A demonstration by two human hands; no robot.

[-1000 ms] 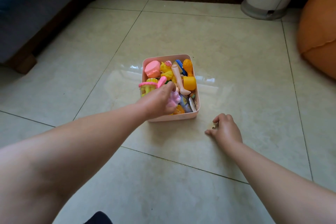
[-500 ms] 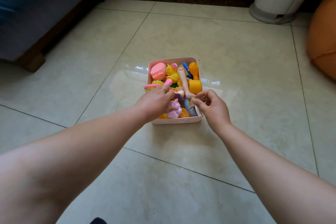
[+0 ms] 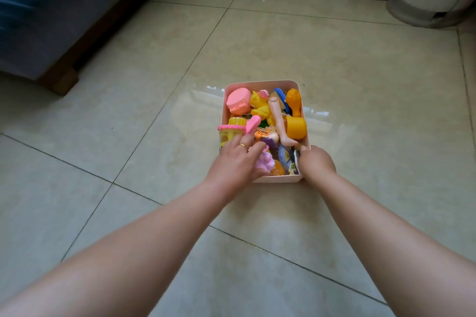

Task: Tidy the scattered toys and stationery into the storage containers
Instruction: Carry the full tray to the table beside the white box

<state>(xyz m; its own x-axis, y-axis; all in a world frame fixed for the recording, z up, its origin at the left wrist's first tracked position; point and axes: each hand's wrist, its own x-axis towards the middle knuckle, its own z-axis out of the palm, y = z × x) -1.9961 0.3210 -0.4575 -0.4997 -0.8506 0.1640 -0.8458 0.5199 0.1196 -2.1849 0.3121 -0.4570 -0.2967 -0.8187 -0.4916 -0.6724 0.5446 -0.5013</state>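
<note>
Right hand (image 3: 316,163) has dropped since half a second ago onto the near right corner of the pink plastic box (image 3: 260,83), fingers curled shut; what it pinches, cannot tell. Left hand (image 3: 237,162), fingers loosely spread, rests on a soft pink toy (image 3: 265,163). Box sits on glossy floor tiles (image 3: 334,59), full of smooth moulded toys.

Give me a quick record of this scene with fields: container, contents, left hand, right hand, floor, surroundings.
container: pink bin, on the tiled floor
contents: piled toys, including a pink round case, doll leg, yellow cup
left hand: over the bin's near left, fingers on the toys
right hand: at the bin's near right corner, closed; what it holds is unclear
surroundings: sofa far left, white bin base far right
</note>
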